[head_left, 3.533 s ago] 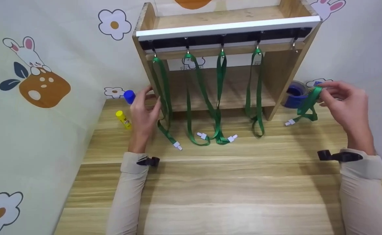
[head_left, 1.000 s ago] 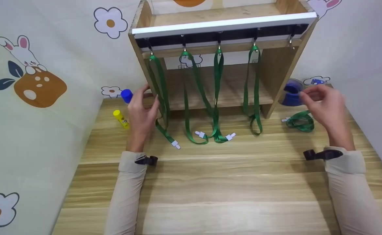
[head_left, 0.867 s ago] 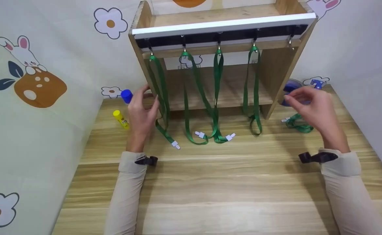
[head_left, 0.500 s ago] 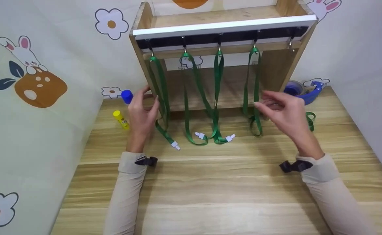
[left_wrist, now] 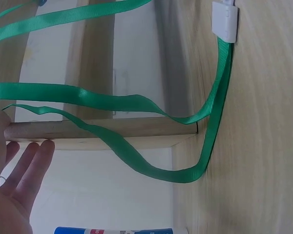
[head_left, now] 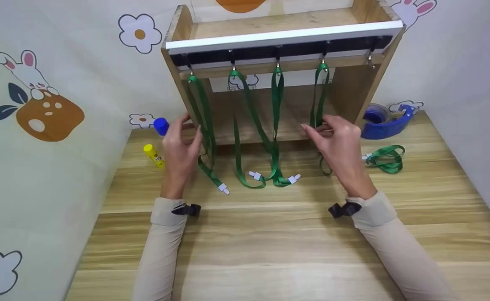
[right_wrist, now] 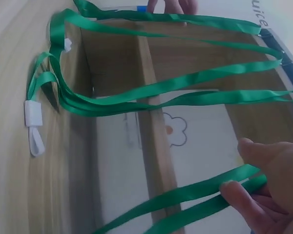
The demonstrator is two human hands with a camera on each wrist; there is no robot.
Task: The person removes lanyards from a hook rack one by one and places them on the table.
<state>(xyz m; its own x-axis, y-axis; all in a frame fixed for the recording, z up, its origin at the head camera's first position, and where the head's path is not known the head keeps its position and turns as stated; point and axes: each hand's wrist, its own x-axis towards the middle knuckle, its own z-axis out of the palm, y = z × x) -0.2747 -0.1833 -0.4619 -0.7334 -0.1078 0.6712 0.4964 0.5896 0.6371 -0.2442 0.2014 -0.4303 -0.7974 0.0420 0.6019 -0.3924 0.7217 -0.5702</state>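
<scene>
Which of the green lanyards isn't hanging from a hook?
The coiled green lanyard on the tabletop, in front of the blue tape dispenser; the other four lanyards hang from hooks.

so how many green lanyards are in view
5: from the left, the first lanyard, second lanyard, third lanyard and fourth lanyard hang from hooks; the fifth lanyard lies coiled on the table, right of the rack.

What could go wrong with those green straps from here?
The two middle lanyards come together near the table, so moving one might tangle the other. The lanyard by the right hand hangs from a hook; a careless tug could pull it off. A harder pull might also shift the wooden rack, though the left hand touches its side.
</scene>
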